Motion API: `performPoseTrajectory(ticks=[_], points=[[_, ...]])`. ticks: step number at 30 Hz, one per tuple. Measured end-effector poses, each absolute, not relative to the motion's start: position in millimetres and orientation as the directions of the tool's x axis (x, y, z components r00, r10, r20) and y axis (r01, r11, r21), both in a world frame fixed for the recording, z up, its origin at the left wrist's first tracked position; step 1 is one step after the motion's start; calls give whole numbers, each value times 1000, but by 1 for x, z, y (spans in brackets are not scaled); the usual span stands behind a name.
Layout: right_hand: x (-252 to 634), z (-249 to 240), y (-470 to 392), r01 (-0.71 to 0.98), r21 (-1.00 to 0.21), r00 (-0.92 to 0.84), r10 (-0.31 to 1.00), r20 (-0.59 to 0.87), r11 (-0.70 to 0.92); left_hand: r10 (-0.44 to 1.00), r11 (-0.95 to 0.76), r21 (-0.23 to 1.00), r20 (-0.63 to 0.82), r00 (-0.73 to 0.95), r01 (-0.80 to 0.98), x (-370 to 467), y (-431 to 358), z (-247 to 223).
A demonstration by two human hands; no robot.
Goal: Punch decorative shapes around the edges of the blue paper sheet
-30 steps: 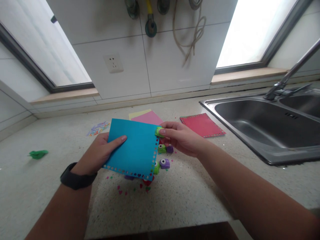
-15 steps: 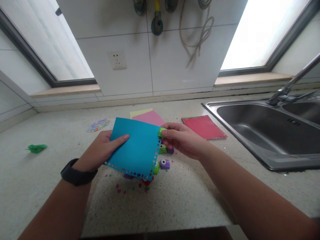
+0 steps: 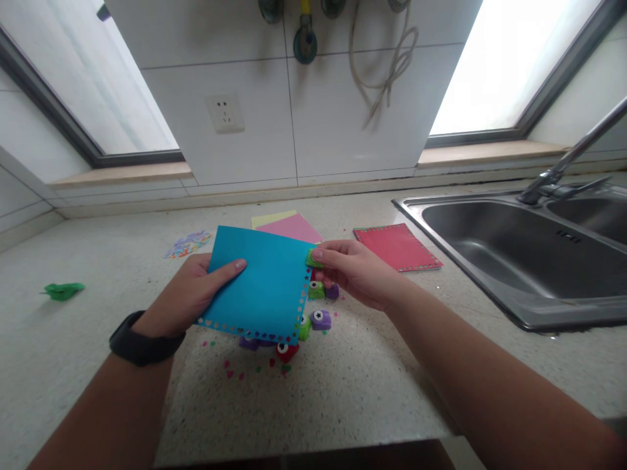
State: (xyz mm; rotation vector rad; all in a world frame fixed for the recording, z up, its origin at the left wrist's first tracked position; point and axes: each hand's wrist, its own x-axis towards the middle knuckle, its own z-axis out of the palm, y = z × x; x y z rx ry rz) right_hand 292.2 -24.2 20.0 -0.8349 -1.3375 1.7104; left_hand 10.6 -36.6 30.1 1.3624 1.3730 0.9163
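The pale speckled desk [image 3: 372, 398] stretches across in front of you, and a steel sink [image 3: 490, 248] is set into it on the right. Your blue sheet [image 3: 264, 281] is held tilted over the middle of the desk, small cut-out shapes lining its near edge and much of its right edge. A red sheet [image 3: 399, 248], bordered with cut-outs too, lies to the right, near the sink. On the far side, partly behind the blue sheet, a pink sheet [image 3: 291, 226] overlaps a yellow sheet [image 3: 269, 220]. Your left hand [image 3: 196, 287] grips the blue sheet at its left edge, thumb flat on top; you cannot see the fingers beneath. Your right hand [image 3: 353, 271] is at the far right corner, its thumb and fingers pinched on a green punch [image 3: 313, 258] at the sheet's right edge. At far left lies a patch of coloured bits [image 3: 189, 245]. A black wristband [image 3: 144, 341] circles your left wrist. Other punches lie on the desk, among them a purple punch [image 3: 321, 320] to the right and a red punch [image 3: 287, 352] by the near edge. Tiny paper shapes [image 3: 230, 374] are scattered nearest you.
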Motion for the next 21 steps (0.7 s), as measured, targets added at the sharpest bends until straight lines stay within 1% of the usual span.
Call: performPoseTrajectory(ticks=[5, 13, 21], points=[[288, 20, -23, -221, -966, -446, 895, -24, -137, 988, 104, 957, -130, 78, 272, 14, -37, 31], [287, 21, -25, -189, -972, -423, 905, -46, -138, 989, 101, 957, -125, 72, 272, 15, -37, 30], [287, 23, -26, -188, -977, -388, 921, -17, -97, 989, 103, 956, -127, 73, 276, 14, -36, 30]])
